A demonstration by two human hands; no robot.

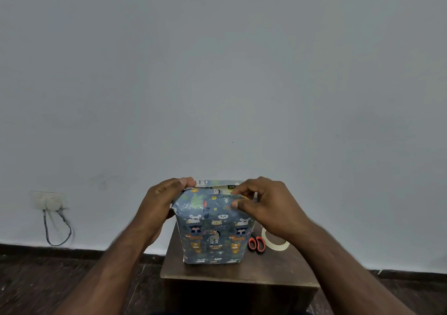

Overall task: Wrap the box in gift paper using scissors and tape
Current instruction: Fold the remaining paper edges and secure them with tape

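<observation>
Two hands work the top end. Left hand (160, 199) grips the top-left corner of the box (214, 232), which stands upright on a small table (278, 271), gift paper (212, 203) already round it. Paper looks thin, creases easily; box prob. light & stiff, so hold by edges. Right hand (263, 208) pinches the top flap. Scissors (257, 243) & tape (274, 241) lie right of box.

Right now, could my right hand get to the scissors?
Probably yes. The scissors lie on the table just beneath the right hand, beside the box, nothing covering them. But its fingers pinch the paper, so let go first.
</observation>
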